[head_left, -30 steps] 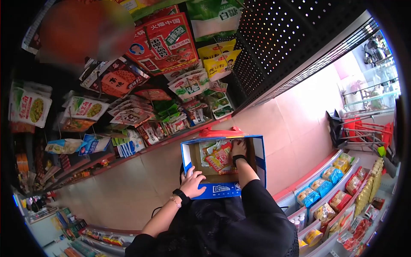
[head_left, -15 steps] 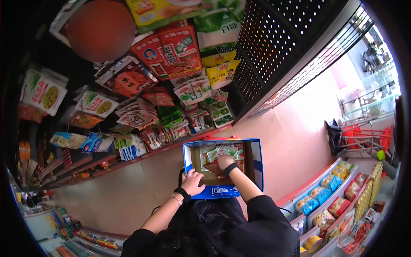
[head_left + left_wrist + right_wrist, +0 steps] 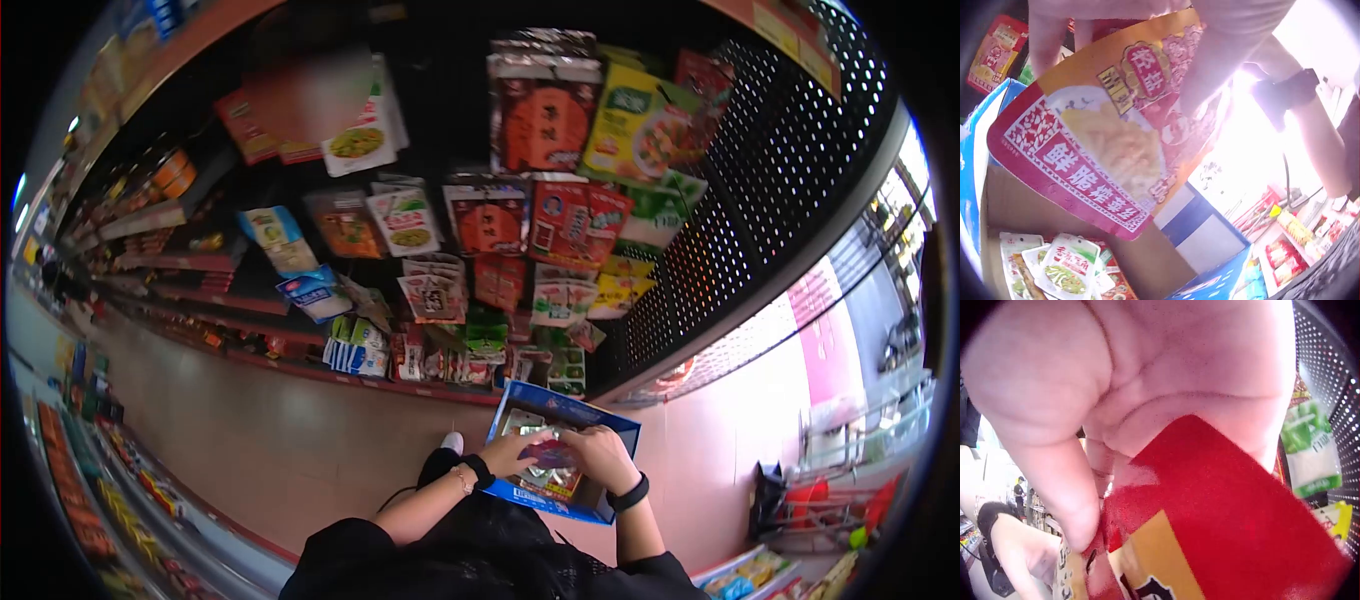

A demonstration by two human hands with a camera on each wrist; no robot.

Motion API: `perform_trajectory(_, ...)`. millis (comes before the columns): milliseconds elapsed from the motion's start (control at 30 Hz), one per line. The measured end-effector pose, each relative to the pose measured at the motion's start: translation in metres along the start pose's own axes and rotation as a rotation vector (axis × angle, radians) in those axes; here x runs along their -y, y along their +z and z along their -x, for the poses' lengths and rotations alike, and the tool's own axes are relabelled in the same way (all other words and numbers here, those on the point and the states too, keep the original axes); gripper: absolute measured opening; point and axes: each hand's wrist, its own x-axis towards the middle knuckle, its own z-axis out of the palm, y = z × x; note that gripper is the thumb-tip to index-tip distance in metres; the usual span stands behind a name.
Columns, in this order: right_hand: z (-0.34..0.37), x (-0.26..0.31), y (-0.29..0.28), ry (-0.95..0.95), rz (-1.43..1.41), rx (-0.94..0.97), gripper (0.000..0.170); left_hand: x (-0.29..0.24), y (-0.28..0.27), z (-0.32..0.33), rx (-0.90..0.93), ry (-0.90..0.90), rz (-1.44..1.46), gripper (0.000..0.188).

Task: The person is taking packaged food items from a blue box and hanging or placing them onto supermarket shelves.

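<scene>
Over the blue cardboard box [image 3: 518, 398], both hands hold a red-and-orange packet of shredded pickled vegetable [image 3: 1104, 137]. The left hand [image 3: 510, 455] grips it, its thumb across the printed front and other fingers at the upper edge in the left wrist view. From the other side, the right hand [image 3: 605, 455] pinches it between thumb and fingers; the plain red face [image 3: 1229, 506] shows below the palm. Inside the box, several flat food packets [image 3: 1069, 269] lie on the bottom, partly hidden by the hands in the head view.
Ahead stands a rack of hanging seasoning packets [image 3: 490, 225], with a black perforated panel [image 3: 740, 190] on its right. Low shelves of goods [image 3: 150, 470] run along the left. Red stools [image 3: 825, 505] stand at the right on the tiled floor [image 3: 310, 420].
The right hand has come up out of the box, and the left has left its front rim; both now hold the packet. The view has turned toward the rack, and the box is tilted.
</scene>
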Motion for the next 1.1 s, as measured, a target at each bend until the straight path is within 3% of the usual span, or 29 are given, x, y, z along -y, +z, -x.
perform_trajectory(33,-0.001,0.007,-0.006,0.006,0.029,0.026,0.014,-0.007,-0.007,0.002,0.076,-0.124,0.011,0.033)
perform_trajectory(67,-0.003,0.013,-0.01,0.015,0.055,0.052,0.012,-0.005,-0.003,0.006,0.029,-0.118,0.07,0.025)
perform_trajectory(200,-0.011,0.034,-0.02,-0.029,-0.1,0.035,0.02,0.004,-0.005,0.025,-0.059,-0.21,0.16,0.027)
perform_trajectory(267,-0.016,0.054,-0.028,0.033,-0.032,-0.367,0.033,0.009,-0.01,0.034,-0.18,-0.236,0.192,0.027)
perform_trajectory(333,-0.013,0.056,-0.02,0.151,-0.17,-0.502,0.05,0.014,-0.02,0.046,-0.235,-0.285,0.629,0.024)
perform_trajectory(400,-0.01,0.055,-0.004,0.243,-0.317,-0.582,0.056,0.007,-0.043,0.058,-0.318,-0.293,0.709,0.022)
perform_trajectory(500,-0.005,0.061,0.02,0.321,-0.838,-0.359,0.061,-0.008,-0.071,0.074,-0.46,-0.219,0.795,0.025)
perform_trajectory(667,-0.033,0.107,0.054,0.184,-1.229,-0.124,0.048,-0.024,-0.11,0.104,-0.575,-0.058,0.783,0.035)
perform_trajectory(733,-0.044,0.139,0.051,0.234,-1.202,-0.095,0.045,-0.015,-0.12,0.121,-0.527,-0.039,0.797,0.04)
perform_trajectory(800,-0.055,0.148,0.074,0.25,-1.178,-0.182,0.038,-0.015,-0.136,0.144,-0.49,-0.03,0.861,0.042)
perform_trajectory(867,-0.065,0.157,0.08,0.296,-0.894,0.112,0.03,-0.004,-0.15,0.168,-0.485,-0.024,0.878,0.044)
perform_trajectory(933,-0.08,0.185,0.092,0.217,-0.843,0.044,0.03,0.006,-0.164,0.195,-0.469,-0.025,0.906,0.05)
perform_trajectory(1033,-0.103,0.23,0.11,0.119,-0.877,0.085,0.034,0.024,-0.187,0.234,-0.437,-0.043,0.796,0.051)
perform_trajectory(1100,-0.123,0.273,0.1,0.196,-0.802,0.165,0.034,0.033,-0.206,0.263,-0.45,-0.072,0.779,0.052)
